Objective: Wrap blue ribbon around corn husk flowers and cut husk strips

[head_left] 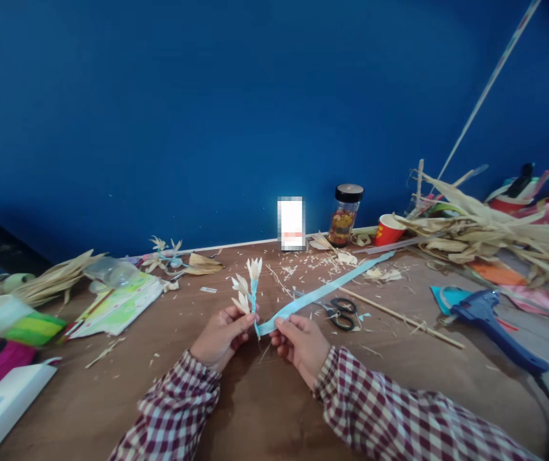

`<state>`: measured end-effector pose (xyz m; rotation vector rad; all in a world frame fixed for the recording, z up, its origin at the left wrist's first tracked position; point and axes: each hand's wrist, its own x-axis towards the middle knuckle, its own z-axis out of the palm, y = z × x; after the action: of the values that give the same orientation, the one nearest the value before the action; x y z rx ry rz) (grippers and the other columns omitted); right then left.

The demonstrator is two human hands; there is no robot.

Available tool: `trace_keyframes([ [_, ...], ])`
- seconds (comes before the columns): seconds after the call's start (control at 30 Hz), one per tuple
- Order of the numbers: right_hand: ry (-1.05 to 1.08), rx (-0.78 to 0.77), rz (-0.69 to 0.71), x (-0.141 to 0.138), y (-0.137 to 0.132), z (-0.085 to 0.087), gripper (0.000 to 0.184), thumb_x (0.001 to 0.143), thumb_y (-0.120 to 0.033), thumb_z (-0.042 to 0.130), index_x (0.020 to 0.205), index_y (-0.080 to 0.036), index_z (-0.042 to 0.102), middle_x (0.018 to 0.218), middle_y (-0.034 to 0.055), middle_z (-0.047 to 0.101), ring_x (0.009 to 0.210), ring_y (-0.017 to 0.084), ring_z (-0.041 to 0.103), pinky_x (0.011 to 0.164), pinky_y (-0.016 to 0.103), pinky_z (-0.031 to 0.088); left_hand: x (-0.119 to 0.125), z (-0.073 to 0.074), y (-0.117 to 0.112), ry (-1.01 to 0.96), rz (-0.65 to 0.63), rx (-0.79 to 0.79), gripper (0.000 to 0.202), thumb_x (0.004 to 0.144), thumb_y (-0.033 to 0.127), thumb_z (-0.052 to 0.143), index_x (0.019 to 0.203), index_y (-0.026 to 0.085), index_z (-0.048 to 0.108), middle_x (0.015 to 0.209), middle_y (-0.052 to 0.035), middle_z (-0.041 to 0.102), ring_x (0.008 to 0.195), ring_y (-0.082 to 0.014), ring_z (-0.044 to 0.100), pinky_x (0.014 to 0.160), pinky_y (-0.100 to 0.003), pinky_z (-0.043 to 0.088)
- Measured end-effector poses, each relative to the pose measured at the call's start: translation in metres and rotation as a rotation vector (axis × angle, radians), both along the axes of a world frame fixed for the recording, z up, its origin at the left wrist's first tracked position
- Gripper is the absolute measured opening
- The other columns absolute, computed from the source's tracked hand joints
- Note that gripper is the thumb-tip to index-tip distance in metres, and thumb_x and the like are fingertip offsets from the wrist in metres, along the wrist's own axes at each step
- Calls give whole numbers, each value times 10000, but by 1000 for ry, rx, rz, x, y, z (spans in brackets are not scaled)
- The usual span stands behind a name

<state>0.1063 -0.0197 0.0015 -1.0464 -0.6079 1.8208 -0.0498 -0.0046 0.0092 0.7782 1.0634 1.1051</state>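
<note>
My left hand [223, 334] pinches a small stem of cream husk flowers [254, 272], held upright just above the table. Light blue wrapping covers the stem below the blossoms. In my right hand [303, 342], thumb and fingers are closed on a light blue paper strip [329, 291]. One end of the strip meets the lower part of the stem; the long free end stretches away to the upper right. Black-handled scissors [342, 314] lie just beyond my right hand, their blades partly hidden under the strip.
On the right are a blue glue gun [492, 326], a thin stick [399, 314], a red paper cup [389, 230] and piled dry husks [490, 224]. A lidded jar [346, 214] stands by the wall. A white power strip [12, 403] and green-white paper [118, 304] lie left.
</note>
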Motion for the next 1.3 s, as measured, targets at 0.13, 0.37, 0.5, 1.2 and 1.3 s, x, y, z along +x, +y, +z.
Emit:
trace_keyframes([
  [0.13, -43, 45, 10, 1, 0, -3, 305, 592, -403, 708, 617, -126, 583, 543, -12, 565, 481, 56, 477, 436, 160, 339, 2, 0, -1, 66, -4, 11, 240, 535, 251, 777, 696, 118, 658, 619, -3, 614, 487, -51, 467, 441, -158, 368],
  [0.37, -227, 185, 60, 5, -1, -11, 293, 703, -427, 609, 687, -135, 594, 583, -7, 592, 427, 40, 427, 406, 165, 261, 6, 0, -1, 234, 7, 42, 218, 557, 272, 753, 667, 120, 642, 552, 22, 576, 437, -49, 433, 431, -172, 336],
  [0.5, -253, 205, 74, 6, -1, -12, 289, 718, -424, 591, 678, -137, 595, 580, -3, 600, 413, 36, 414, 404, 169, 257, 7, -2, -1, 344, 0, 104, 208, 587, 302, 726, 629, 125, 626, 509, 26, 551, 437, -65, 438, 434, -182, 336],
  [1.2, -397, 277, 90, 7, -2, -13, 276, 754, -401, 533, 718, -132, 580, 600, 13, 621, 421, 55, 430, 403, 174, 312, 16, -6, -5, 583, 90, 219, 232, 605, 341, 677, 643, 127, 595, 532, 18, 579, 481, -111, 509, 476, -220, 406],
  [1.3, -393, 222, 91, 7, -1, -12, 282, 749, -409, 533, 713, -132, 569, 584, 10, 621, 387, 45, 412, 375, 164, 261, 19, -5, -7, 613, 122, 226, 236, 607, 347, 676, 638, 128, 593, 535, 16, 582, 494, -115, 516, 484, -220, 408],
])
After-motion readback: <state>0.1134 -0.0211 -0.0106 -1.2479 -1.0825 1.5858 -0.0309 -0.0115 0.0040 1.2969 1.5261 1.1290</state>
